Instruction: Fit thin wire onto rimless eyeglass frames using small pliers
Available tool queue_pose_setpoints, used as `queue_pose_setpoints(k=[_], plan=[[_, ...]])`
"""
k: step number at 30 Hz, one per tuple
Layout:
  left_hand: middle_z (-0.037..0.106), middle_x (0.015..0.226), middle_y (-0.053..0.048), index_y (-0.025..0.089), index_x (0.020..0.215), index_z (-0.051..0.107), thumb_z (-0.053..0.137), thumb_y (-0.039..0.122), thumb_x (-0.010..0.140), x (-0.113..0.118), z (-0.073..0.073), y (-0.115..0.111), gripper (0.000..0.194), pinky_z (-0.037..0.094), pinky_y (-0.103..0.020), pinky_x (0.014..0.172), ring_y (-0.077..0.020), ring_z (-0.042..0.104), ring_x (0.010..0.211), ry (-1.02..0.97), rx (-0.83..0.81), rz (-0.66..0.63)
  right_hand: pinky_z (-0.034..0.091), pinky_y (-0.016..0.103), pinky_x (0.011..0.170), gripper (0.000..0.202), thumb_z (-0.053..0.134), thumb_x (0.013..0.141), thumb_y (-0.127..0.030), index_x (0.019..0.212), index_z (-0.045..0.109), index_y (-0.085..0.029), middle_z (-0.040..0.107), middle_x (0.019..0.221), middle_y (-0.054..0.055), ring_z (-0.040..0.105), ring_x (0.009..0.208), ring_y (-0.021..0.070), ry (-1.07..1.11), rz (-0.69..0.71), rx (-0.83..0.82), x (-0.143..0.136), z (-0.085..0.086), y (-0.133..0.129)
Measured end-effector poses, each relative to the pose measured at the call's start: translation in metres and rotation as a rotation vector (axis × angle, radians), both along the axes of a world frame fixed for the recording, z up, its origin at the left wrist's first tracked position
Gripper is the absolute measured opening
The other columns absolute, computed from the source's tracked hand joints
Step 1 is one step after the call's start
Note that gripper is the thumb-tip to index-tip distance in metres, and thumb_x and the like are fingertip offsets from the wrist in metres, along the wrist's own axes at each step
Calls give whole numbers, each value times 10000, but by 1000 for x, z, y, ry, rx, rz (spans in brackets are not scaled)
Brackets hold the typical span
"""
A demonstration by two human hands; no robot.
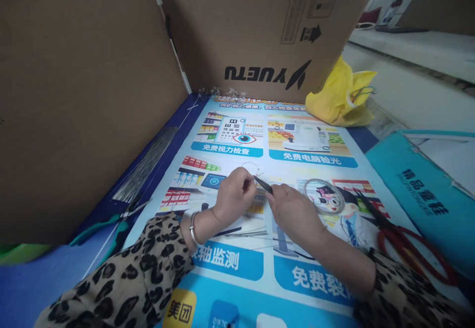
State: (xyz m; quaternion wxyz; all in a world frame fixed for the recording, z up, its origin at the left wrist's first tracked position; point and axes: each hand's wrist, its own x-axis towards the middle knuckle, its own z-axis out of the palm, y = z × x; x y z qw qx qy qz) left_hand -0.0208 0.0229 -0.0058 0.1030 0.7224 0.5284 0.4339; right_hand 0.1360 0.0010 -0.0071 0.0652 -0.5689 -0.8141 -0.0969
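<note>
My left hand (235, 194), with a silver bangle at the wrist, pinches a thin wire (250, 164) whose fine loop shows just above the fingers. In my right hand (295, 214) are dark, pointed tweezers (263, 184), their tip touching or very near the wire at my left fingertips. Both hands are over a printed poster (265, 199). Several short straight wires (247, 233) lie on it below my hands. A clear round ring or roll (324, 211) rests right of my right hand. The wire's held end is hidden by my fingers.
Cardboard walls (237, 31) stand at the back and left. On the left are a bundle of wires (148, 164) and teal-handled cutters (120, 219). Small wire pieces (222, 93) lie at the back. Rightward are red scissors (401, 239), a yellow bag (334, 100) and a turquoise box (411, 184).
</note>
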Motion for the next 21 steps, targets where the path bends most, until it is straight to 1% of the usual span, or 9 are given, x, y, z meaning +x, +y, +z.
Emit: queue_pose_setpoints(k=[9,14,18,21], plan=[[554,671,19,196,693,470,466,102,710,-1,2,0,95,385,-237,586,-110,502,604,-7,-61,8,289,280,507,339,284,939,-350,876,553,-152,635,766,85,614,646,196,-60,-7,-52,3,5,2],[554,666,20,197,703,479,469,119,717,-2,1,1,80,385,-237,587,-112,505,603,-23,-104,-11,274,273,496,332,297,934,-367,885,553,-161,644,787,87,615,645,196,-73,-16,-76,3,7,2],[569,669,24,196,714,496,482,152,742,-4,1,3,54,399,-229,591,-108,521,614,-74,-184,-37,289,273,507,330,299,933,-367,896,558,-166,642,792,81,612,655,198,-71,-5,-112,4,9,2],[587,684,24,195,748,527,492,207,778,-6,0,6,47,407,-219,581,-101,533,612,-133,-274,-96,302,277,521,314,316,927,-360,896,562,-167,636,802,79,609,685,207,-54,-22,-137,5,12,0]])
